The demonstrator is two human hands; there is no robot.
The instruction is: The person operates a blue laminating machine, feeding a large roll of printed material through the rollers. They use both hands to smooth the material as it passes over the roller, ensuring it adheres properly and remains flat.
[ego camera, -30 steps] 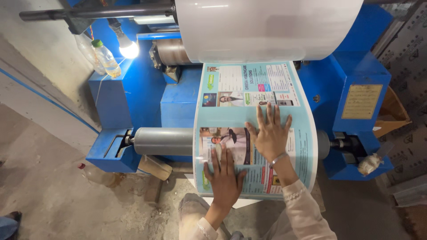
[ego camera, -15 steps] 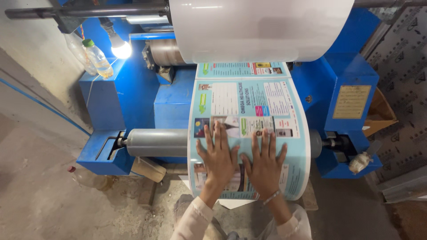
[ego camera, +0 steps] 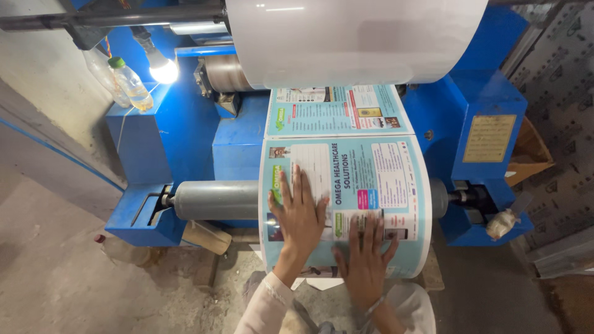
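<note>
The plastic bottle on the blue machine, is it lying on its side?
No, the plastic bottle stands upright with its green cap on top, on the blue machine beside the lit lamp.

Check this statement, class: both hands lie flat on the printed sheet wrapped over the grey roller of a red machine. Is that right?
One detail is wrong: the machine is blue, not red. The head view shows it. The rest stands: the left hand and right hand lie flat on the printed sheet over the grey roller.

At the bottom centre of the frame, the left hand (ego camera: 299, 216) and right hand (ego camera: 365, 263) emerge from pale, cream-coloured long sleeves (ego camera: 263, 306); a thin bracelet (ego camera: 373, 305) circles the right wrist.
</note>
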